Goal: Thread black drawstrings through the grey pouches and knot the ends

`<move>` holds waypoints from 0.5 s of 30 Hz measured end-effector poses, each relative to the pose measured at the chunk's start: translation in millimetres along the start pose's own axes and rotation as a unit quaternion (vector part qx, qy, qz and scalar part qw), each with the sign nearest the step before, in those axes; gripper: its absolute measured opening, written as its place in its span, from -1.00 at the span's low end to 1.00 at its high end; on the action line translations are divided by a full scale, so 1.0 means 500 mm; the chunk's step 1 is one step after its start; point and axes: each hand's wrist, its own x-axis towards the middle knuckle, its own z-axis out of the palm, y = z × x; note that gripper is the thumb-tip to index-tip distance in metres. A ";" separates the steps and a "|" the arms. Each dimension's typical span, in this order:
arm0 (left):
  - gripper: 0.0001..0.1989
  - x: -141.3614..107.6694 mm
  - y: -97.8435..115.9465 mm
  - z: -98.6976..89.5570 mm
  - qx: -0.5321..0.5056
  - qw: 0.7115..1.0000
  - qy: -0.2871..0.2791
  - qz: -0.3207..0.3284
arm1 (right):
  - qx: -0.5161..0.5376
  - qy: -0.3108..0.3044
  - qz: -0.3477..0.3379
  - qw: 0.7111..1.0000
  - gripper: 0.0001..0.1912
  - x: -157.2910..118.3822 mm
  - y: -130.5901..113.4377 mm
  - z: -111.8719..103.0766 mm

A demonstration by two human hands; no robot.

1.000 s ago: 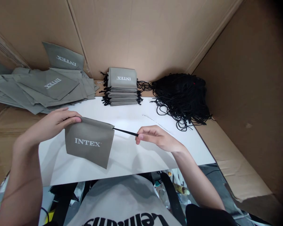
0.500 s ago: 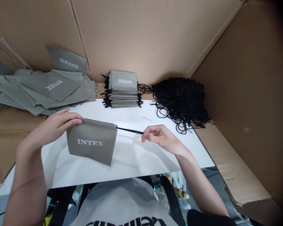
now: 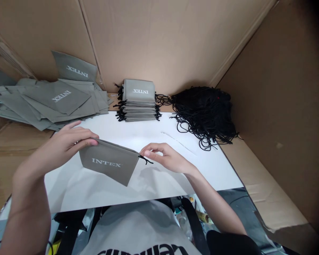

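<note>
A grey INTEX pouch (image 3: 108,161) hangs tilted above the white tabletop, its upper left edge pinched between the thumb and fingers of my left hand (image 3: 76,140). At the pouch's upper right corner, my right hand (image 3: 162,155) has its thumb and fingertips closed on that corner. A short black cord end (image 3: 146,160) with loose tips sticks out just below those fingertips. On the table behind my right hand lies a thin metal needle-like tool (image 3: 175,140).
Loose grey pouches (image 3: 45,101) are heaped at the back left. A neat stack of corded pouches (image 3: 140,102) stands at the back centre, and a pile of black cords (image 3: 204,113) lies right of it. Cardboard walls (image 3: 162,42) surround the white table (image 3: 101,194).
My right hand has moved left from the pulled-out cord to the pouch corner, and the cord now shows only as a short end. The pouch and my left hand have shifted slightly right.
</note>
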 end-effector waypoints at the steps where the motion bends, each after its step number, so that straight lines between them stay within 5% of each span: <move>1: -0.62 0.001 0.001 -0.001 0.001 1.000 -0.001 0.001 | 0.034 -0.028 0.006 0.999 -0.75 0.005 -0.001 0.005; 7: -0.59 0.000 -0.002 -0.008 -0.002 1.000 -0.001 -0.003 | 0.176 -0.030 0.066 0.982 -0.82 0.016 0.013 0.009; 15: -0.61 0.003 -0.007 -0.012 -0.013 1.000 0.011 -0.003 | 0.193 0.007 0.091 0.977 -0.87 0.009 0.020 -0.001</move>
